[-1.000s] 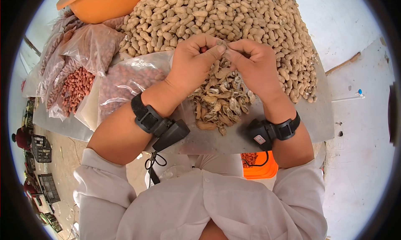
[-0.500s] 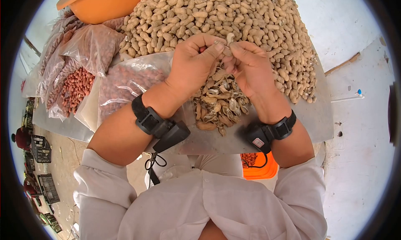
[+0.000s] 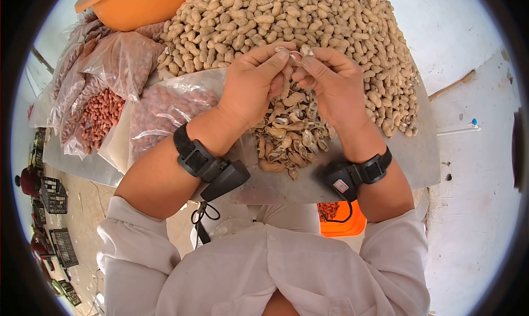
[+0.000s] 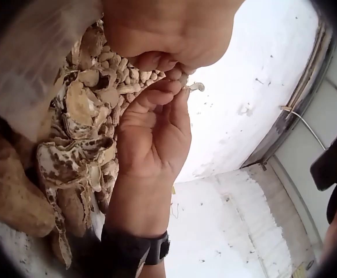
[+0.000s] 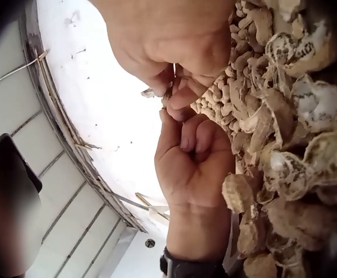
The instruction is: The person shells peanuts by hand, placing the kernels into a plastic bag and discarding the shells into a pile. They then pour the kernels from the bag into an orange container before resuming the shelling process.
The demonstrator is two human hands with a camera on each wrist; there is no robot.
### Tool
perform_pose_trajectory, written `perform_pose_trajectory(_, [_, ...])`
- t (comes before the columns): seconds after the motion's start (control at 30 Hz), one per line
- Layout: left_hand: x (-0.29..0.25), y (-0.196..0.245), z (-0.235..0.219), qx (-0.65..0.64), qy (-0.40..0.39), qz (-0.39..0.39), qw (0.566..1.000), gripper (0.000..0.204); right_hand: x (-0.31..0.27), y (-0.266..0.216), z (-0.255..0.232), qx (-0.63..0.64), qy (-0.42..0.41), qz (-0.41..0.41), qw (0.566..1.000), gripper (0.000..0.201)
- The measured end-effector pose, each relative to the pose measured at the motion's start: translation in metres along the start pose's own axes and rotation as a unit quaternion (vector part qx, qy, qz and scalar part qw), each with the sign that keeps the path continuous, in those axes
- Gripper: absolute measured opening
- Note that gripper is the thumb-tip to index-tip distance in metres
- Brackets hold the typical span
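Both hands meet over the near edge of a big heap of unshelled peanuts (image 3: 264, 18). My left hand (image 3: 250, 85) pinches a small pale piece of peanut shell (image 3: 281, 49) between thumb and forefinger. My right hand (image 3: 339, 87) holds another peanut shell piece (image 3: 306, 50) by its thumb tip, its fingers close to the left ones. In the left wrist view the shell piece (image 4: 197, 87) sticks out past the right fingertips. The fingers largely hide what lies between them. Below the hands lies a pile of broken peanut shells (image 3: 295, 131).
Left of the hands lie a clear plastic bag (image 3: 171, 104) of reddish kernels and an open bag of loose kernels (image 3: 102, 115). An orange basin (image 3: 143, 7) sits behind them. Under the table edge stands an orange container (image 3: 352, 225) with red kernels.
The hands have drawn slightly apart from their tight pinch, and pale shell pieces now show at the fingertips. The reddish kernel earlier visible in the left hand is no longer seen there.
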State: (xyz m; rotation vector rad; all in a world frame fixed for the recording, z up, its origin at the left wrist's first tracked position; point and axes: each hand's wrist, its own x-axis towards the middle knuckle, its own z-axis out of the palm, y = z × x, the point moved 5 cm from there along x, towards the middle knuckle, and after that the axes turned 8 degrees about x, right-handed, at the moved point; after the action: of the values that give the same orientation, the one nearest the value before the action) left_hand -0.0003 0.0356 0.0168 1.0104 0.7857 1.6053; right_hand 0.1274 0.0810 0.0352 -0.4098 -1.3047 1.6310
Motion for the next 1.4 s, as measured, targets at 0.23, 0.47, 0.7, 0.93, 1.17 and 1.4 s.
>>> perform_pose_trajectory(0.23, [0.002,-0.013,-0.002,-0.16,-0.006,-0.134,0.978,0.018,-0.007,-0.025,0.013,-0.337,-0.065,-0.236,0.909,0.015])
perform_pose_trajectory(0.47, [0.002,-0.022,-0.005,-0.2,0.017,-0.206,0.958,0.021,-0.011,-0.03,0.022,-0.416,-0.104,-0.335,0.839,0.022])
perform_pose_trajectory(0.7, [0.002,-0.015,-0.001,-0.156,-0.015,-0.174,0.972,0.018,-0.007,-0.026,0.009,-0.362,-0.025,-0.213,0.907,0.018])
perform_pose_trajectory(0.93, [0.01,0.005,-0.024,-0.108,0.118,-0.028,0.987,0.019,0.002,-0.008,0.002,-0.188,-0.108,-0.025,0.976,0.021])
perform_pose_trajectory(1.17, [0.009,0.004,-0.023,-0.091,0.101,-0.046,0.99,0.021,0.005,-0.024,-0.014,-0.621,-0.098,-0.05,0.776,0.023])
perform_pose_trajectory(1.4, [0.006,0.002,-0.019,-0.088,0.095,-0.062,0.99,0.02,0.006,-0.002,-0.021,-0.761,-0.151,0.023,0.63,0.023])
